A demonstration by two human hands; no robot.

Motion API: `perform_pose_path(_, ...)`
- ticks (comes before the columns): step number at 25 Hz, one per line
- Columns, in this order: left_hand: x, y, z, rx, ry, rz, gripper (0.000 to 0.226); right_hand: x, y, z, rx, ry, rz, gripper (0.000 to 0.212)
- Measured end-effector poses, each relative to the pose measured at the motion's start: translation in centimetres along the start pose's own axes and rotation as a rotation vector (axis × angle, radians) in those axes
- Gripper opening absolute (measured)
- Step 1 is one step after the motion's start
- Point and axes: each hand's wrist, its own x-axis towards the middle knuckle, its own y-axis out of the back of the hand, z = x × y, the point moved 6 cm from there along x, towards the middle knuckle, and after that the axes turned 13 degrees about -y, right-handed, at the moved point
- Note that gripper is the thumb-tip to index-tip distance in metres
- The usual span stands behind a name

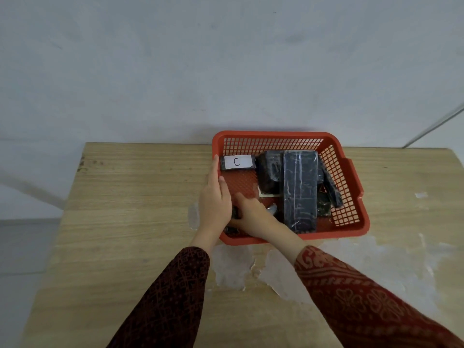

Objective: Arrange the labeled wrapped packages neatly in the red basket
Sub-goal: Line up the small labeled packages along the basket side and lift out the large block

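Observation:
A red mesh basket [351, 187] stands at the far middle of the wooden table [130, 197]. Inside lie several black wrapped packages: a small one with a white label "C" [237, 162] at the back left, a long one [298, 192] in the middle, a bulky one [270, 174] beside it, and a thin one [332, 190] leaning on the right wall. My left hand [216, 199] lies along the basket's left rim, fingers straight. My right hand [251, 214] reaches into the front left corner onto a dark package [232, 231], mostly hidden under both hands.
A pale wall rises right behind the table. White worn patches [283, 275] mark the tabletop in front of the basket. The table's left edge drops to a grey floor [22, 247]. A thin metal rod [434, 126] slants at the far right.

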Motion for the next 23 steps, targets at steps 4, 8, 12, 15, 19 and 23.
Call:
perform_pose_path(4, 0.0, 0.0, -0.1, -0.011, 0.005, -0.015, 0.050, 0.9, -0.2, 0.6, 0.041, -0.066, -0.036, 0.044)
perform_pose_path(8, 0.1, -0.1, -0.2, -0.003, 0.004, -0.009, 0.050, 1.0, 0.7, 1.1, 0.217, -0.063, -0.051, 0.032)
perform_pose_path(12, 0.2, 0.1, 0.0, -0.034, -0.029, 0.020, 0.050, 2.6, 4.9, 0.8, 0.305, -0.035, 0.175, 0.034)
perform_pose_path(15, 0.0, 0.1, 0.3, -0.040, -0.033, 0.035, 0.049, 4.2, 5.8, -0.2, 0.140, -0.001, 0.220, 0.042)
perform_pose_path(19, 0.0, 0.1, 0.2, -0.023, -0.009, 0.035, 0.049, 6.2, 4.5, -0.4, -0.051, 0.017, 0.197, 0.024)
perform_pose_path(23, 0.2, -0.2, -0.2, -0.043, 0.001, 0.019, 0.049, 6.6, 4.8, -0.3, -0.056, 0.081, 0.197, 0.012)
